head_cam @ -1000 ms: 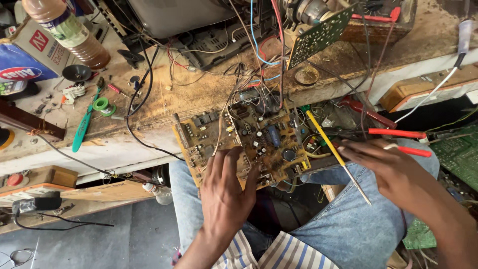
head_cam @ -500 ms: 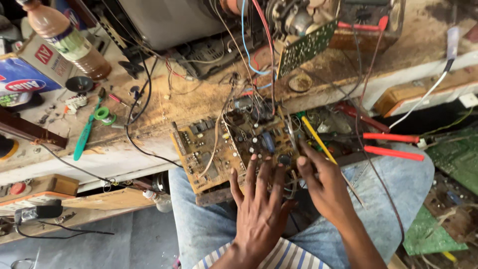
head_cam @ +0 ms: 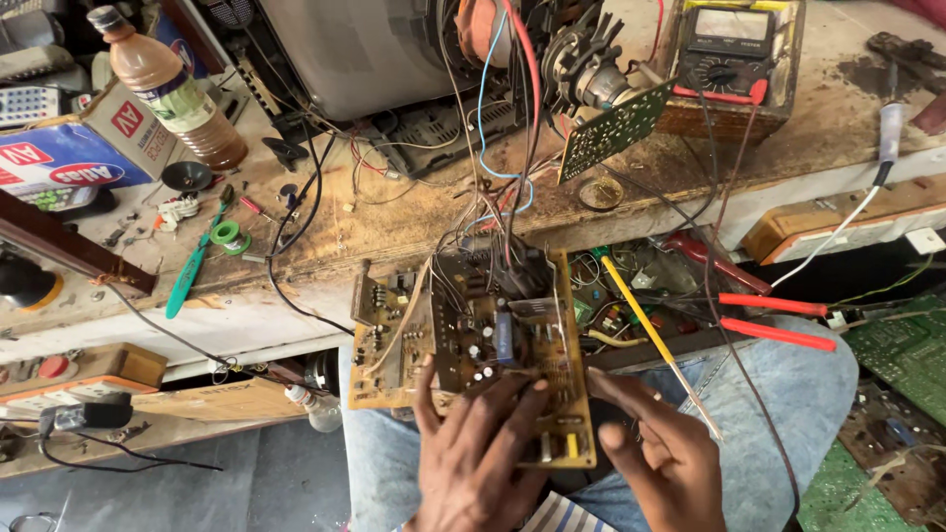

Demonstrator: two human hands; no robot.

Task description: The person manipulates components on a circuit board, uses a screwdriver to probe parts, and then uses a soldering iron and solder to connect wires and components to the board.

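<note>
Seen from above, a person sits at a cluttered wooden bench with a brown circuit board resting on their lap, just below the bench edge. The left hand lies on the near half of the board, fingers spread wide and flat against its components, not curled round anything. The right hand sits at the board's right edge, fingers loosely apart; its fingertips touch the board's side, and a thin yellow-handled screwdriver slants past it. Whether the hand grips that tool cannot be told.

The board is tilted, its component side up, crowded with small capacitors, a blue part and a metal heat sink. A bundle of thin wires rises from its top edge towards the back of an opened television tube on the bench.

Nearby on the bench stand a brown bottle with a red cap, a green roll of tape, a small green circuit board and a multimeter. Red-handled pliers lie to the right, below the bench edge.
</note>
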